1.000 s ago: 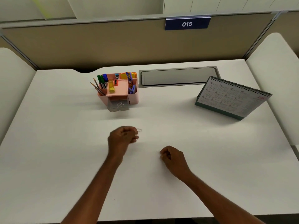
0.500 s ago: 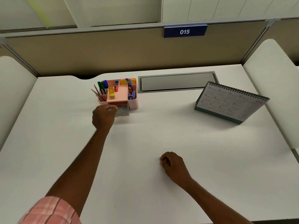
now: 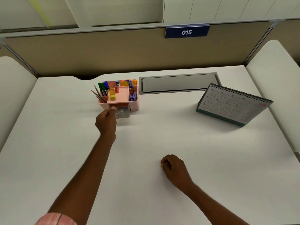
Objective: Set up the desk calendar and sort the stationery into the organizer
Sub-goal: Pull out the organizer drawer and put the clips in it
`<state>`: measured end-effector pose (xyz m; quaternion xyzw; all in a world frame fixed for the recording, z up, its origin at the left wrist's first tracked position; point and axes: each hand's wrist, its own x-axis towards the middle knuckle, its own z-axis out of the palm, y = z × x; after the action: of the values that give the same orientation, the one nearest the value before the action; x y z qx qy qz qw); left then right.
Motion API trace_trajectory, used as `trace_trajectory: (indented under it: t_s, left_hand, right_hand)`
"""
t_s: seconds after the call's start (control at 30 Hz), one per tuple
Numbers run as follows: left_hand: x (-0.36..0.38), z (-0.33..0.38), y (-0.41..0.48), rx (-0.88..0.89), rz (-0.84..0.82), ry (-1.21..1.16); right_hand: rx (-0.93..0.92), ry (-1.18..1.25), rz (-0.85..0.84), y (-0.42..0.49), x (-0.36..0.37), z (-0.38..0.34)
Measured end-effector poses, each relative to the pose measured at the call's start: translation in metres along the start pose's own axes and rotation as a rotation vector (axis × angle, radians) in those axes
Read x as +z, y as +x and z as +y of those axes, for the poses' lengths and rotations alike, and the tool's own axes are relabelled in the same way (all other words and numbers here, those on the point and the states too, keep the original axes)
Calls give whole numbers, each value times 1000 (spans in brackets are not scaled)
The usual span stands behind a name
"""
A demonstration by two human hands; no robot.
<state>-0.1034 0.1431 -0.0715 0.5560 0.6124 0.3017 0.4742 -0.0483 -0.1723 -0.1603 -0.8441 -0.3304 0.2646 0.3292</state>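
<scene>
— Beige partition point(image 3: 113, 54) stands behind the white counter point(image 3: 65, 159), and it carries a plate "015" point(image 3: 186, 32). Where is the organizer?

— Organizer point(image 3: 134, 104) is pink and stands at the far side of the counter, left of the middle. Its small drawer point(image 3: 125, 115) is pulled out toward the person, and clips point(image 3: 120, 112) lie inside it.

— And the grips?

— Left grip point(image 3: 106, 119) is at the front left corner of the drawer. The fingers are curled, and the thumb tip touches the edge or nearly touches it. I cannot tell if it pinches a clip, because the fingers hide this. Right grip point(image 3: 175, 168) rests on the counter, loosely curled, with nothing seen in it, well apart from the organizer.

— What does the next move turn on?

— The drawer, I think. It lies just to the right of the left grip and a little beyond it, so this hand is the nearer one. Its sliding axis runs from the person toward the partition, with the open side up. A push away would probably close it.

— And the calendar?

— Calendar point(image 3: 230, 108) already stands at the right, with the spiral on top and the face toward the person. Its long axis goes left to right, the right end nearer.
</scene>
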Motion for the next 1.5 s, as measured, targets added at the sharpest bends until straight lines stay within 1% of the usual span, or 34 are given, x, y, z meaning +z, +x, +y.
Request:
trace_trajectory:
  t_s: [0.07, 0.13, 0.2, 0.3, 0.4, 0.5, 0.97, 1.17, 1.5]
  left_hand:
    - [-1, -6, -11, -311, 0, -292]
    - [-1, -13, -21, -531, -69, -554]
    - [0, -20, -26, -634, -149, -737]
    - [3, -23, -28, -689, -204, -912]
    - [7, -19, -29, -706, -207, -1023]
    - [11, -13, -27, -691, -199, -1077]
    - [28, 9, -5, -612, -305, -1145]
    - [37, 13, 1, -576, -333, -1121]
    - [36, 6, 0, -572, -333, -1056]
  right_hand:
    - [-9, -6, 3, -1, 1, 1]
    - [-22, -15, 3, -2, 2, 3]
    - [-26, -18, 1, -2, 2, 4]
    - [-34, -27, 0, -2, 2, 3]
    - [-39, -24, 1, -2, 2, 4]
    - [-42, -23, 2, -2, 2, 4]
    - [-46, -34, -7, -1, 2, 4]
    - [-30, -41, -19, 1, 2, 4]
    - [-30, -43, -18, 1, 2, 3]
